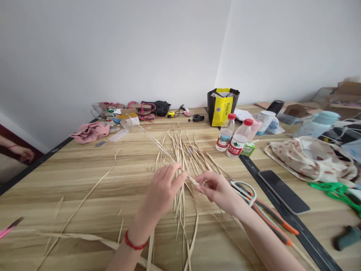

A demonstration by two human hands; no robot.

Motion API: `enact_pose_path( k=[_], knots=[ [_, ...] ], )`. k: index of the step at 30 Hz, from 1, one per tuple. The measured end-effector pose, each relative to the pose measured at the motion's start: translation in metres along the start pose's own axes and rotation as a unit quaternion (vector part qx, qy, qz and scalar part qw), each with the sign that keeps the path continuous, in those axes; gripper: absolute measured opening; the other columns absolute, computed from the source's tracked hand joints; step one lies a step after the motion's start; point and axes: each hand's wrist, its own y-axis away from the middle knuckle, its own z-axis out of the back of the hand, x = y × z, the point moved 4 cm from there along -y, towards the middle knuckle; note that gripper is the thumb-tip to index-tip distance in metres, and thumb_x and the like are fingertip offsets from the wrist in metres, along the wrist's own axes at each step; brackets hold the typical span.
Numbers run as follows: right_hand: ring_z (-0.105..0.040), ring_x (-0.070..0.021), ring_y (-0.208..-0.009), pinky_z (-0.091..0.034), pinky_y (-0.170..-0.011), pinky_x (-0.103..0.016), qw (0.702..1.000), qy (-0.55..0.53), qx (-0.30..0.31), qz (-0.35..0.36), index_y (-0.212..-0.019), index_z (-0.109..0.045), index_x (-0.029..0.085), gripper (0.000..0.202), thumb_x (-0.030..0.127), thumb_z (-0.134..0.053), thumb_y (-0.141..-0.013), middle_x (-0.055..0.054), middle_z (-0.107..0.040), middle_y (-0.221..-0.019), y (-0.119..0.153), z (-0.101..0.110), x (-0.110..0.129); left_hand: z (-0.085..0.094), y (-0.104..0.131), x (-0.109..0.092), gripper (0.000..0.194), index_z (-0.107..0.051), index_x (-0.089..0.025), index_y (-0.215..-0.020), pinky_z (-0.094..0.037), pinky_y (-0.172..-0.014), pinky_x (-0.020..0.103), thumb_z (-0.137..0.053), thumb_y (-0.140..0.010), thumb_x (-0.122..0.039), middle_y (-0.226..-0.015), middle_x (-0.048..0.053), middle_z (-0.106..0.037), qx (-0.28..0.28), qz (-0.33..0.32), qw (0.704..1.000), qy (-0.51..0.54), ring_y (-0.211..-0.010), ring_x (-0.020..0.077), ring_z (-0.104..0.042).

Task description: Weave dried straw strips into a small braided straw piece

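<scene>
A short, pale braided piece of dry straw (193,180) is stretched between my two hands over the middle of the table. My left hand (167,185), a red cord round its wrist, pinches the piece's left end. On the right end, my right hand (216,188) closes with thumb and fingertips. Beneath and beyond them lies a loose pile of straw strips (178,146), spread in a fan. Some strands hang down towards me below the hands. A thin, pale strip (159,145) rises to the upper left from near my left hand.
Right of my right hand lie white-handled scissors (248,192) and orange-grey pliers (275,222). Farther right are a phone (283,191) and a cloth bag (313,158). Two water bottles (239,141) stand before a yellow-black bag (222,109). Another person's hand (24,153) shows far left.
</scene>
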Motion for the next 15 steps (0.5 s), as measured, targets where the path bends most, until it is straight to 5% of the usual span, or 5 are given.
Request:
enact_pose_path(
  k=[7, 11, 15],
  knots=[
    [-0.041, -0.0061, -0.042, -0.033, -0.037, -0.021, 0.998, -0.036, -0.017, -0.040, -0.084, -0.064, 0.017, 0.032, 0.046, -0.069, -0.072, 0.001, -0.056, -0.070, -0.001, 0.002, -0.007, 0.005, -0.002, -0.006, 0.010, -0.058, -0.016, -0.083, -0.045, -0.084, 0.037, -0.052, -0.088, -0.010, -0.106, 0.009, -0.064, 0.039, -0.080, 0.996, -0.012, -0.097, 0.0230, -0.056],
    [-0.037, -0.0044, -0.037, -0.026, -0.034, -0.020, 0.992, -0.107, -0.010, -0.072, -0.083, -0.059, 0.017, 0.040, 0.053, -0.070, -0.069, 0.004, -0.052, -0.061, -0.004, 0.000, -0.010, 0.002, -0.006, -0.011, 0.010, -0.057, -0.017, -0.083, -0.044, -0.077, 0.037, -0.050, -0.090, -0.016, -0.086, 0.005, -0.063, 0.113, -0.060, 0.991, 0.031, -0.087, 0.0222, -0.055],
    [-0.037, -0.0059, -0.035, -0.024, -0.035, -0.019, 0.989, -0.122, 0.031, -0.082, -0.084, -0.057, 0.017, 0.039, 0.053, -0.068, -0.072, 0.010, -0.040, -0.045, -0.003, -0.006, -0.007, 0.004, -0.010, -0.013, 0.016, -0.056, -0.019, -0.074, -0.042, -0.069, 0.037, -0.051, -0.089, -0.019, -0.078, 0.004, -0.059, 0.114, -0.004, 0.993, 0.001, -0.074, 0.0204, -0.051]
  ],
)
